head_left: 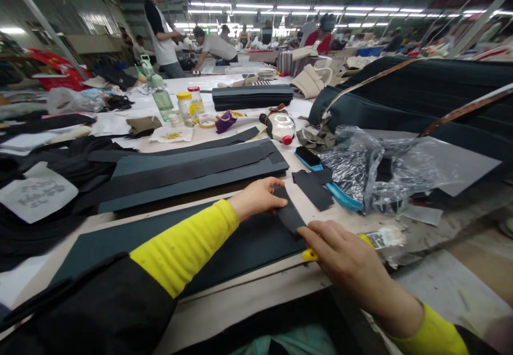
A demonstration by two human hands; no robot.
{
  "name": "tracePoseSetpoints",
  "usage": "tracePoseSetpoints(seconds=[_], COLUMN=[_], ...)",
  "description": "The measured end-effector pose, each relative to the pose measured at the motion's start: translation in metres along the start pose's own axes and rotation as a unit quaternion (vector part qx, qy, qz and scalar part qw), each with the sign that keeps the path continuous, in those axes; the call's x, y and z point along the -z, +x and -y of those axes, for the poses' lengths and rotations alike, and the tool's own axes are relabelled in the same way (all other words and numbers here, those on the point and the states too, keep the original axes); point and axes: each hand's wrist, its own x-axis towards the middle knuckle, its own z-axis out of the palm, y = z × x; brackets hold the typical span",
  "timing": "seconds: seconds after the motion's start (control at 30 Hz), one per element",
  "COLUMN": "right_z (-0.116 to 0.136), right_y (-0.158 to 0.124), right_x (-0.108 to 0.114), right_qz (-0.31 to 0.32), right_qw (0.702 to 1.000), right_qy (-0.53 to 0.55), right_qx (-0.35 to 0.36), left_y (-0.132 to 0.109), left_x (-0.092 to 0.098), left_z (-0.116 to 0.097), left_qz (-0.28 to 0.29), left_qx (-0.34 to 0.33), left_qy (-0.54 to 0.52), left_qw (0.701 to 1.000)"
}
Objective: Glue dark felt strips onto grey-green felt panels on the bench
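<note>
A short dark strip of material (289, 211) lies across the right end of a long dark green panel (180, 253). My left hand (258, 200) pinches the far end of the strip between thumb and fingers. At the near end, the fingertips of my right hand (344, 253) grip the strip's corner. A yellow-handled paintbrush (366, 240) passes under that same hand, its pale, glue-crusted-looking head sticking out to the right. Beyond the strip lie several small dark pieces (315, 188). Behind the panel, a stack of blue-grey panels (192, 170) carries long dark strips.
A blue scrubbing brush (308, 160), crumpled clear plastic (356, 157) and a white bottle with a red cap (281, 126) are to the right. Jars (186, 110) and a green bottle (162, 101) stand farther back. Dark stacked sheets (401, 87) rise at right. Several people work beyond.
</note>
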Motion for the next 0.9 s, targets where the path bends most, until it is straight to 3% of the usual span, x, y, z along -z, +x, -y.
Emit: tracePoseSetpoints(seconds=[0.37,0.9], right_z=[-0.004,-0.004], right_y=[-0.007,-0.007], right_x=[-0.018,-0.021], right_qz=[0.051,0.073], right_qw=[0.998,0.996], right_qy=[0.007,0.023], right_qx=[-0.027,-0.050], left_y=[0.025,0.027], left_x=[0.000,-0.006], left_z=[0.011,0.019], left_qz=[-0.099,-0.112], left_qx=[-0.087,-0.108], left_qy=[0.205,0.294], left_qw=[0.970,0.943])
